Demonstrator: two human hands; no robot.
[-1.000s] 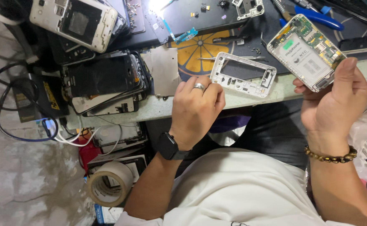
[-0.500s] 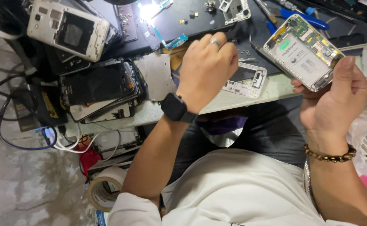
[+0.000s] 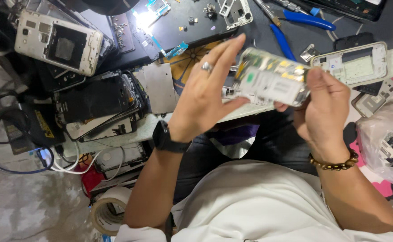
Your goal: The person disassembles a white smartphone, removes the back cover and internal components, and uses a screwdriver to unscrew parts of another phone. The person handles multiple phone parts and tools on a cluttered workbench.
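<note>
We hold an opened phone body (image 3: 270, 83) up in the air above the front edge of the bench (image 3: 156, 123), between both hands, its green circuit board and metal shields turned toward us. Our right hand (image 3: 322, 107) grasps its right end, fingers (image 3: 315, 85) curled over the top edge and the thumb beneath. Our left hand (image 3: 205, 94) meets its left end: the thumb presses against the lower left edge, while the other fingers (image 3: 227, 51) stand stretched out, nearly straight, alongside the end of the phone; whether they press on it we cannot tell. That hand wears one ring (image 3: 206, 66), and its wrist one black watch (image 3: 165, 138). The right wrist carries one beaded bracelet (image 3: 333, 163).

Just behind the right hand lies one white phone frame (image 3: 353, 62) flat on the bench. Farther back we count two tool handles in blue (image 3: 306, 20), lying near each other. One flat metal plate (image 3: 159, 87) lies left of the left hand, and beside it a stack of dark phone screens (image 3: 95, 105), too overlapped to count. One white phone back shell (image 3: 60, 42) sits at the far left corner. One clear plastic bag of parts (image 3: 386, 143) rests at the right. Below the bench, on the floor, stands one roll of tape (image 3: 109, 210), with cables (image 3: 21, 154) looped near it.
</note>
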